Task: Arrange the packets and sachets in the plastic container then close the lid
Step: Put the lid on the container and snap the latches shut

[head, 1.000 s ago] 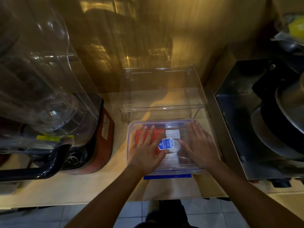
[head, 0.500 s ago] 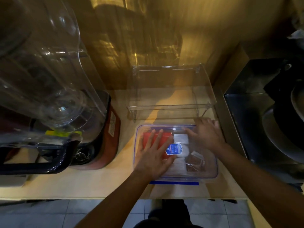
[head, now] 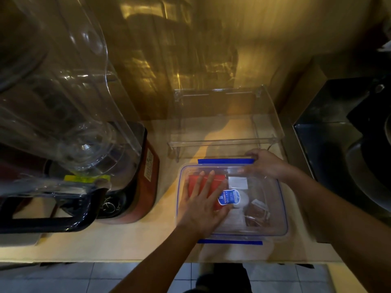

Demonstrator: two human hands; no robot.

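Note:
A clear plastic container (head: 279,220) with a clear lid and blue clips sits on the counter near its front edge. Through the lid I see a red packet (head: 220,180), a white sachet (head: 238,182), a blue-labelled sachet (head: 229,197) and brown packets (head: 257,214). My left hand (head: 203,204) lies flat on the lid's left half, fingers spread. My right hand (head: 266,163) is at the far right corner, fingers curled over the far blue clip (head: 224,161). The near blue clip (head: 230,242) sticks out at the front.
A large blender with a clear jug (head: 63,102) and red base (head: 148,172) stands to the left. A clear acrylic rack (head: 226,142) stands just behind the container. A dark metal appliance (head: 349,155) fills the right side. Floor tiles (head: 63,280) show below the counter edge.
My right hand has moved from the lid's right half to the far right corner, onto the far blue clip, which now shows. My left hand stays flat on the lid.

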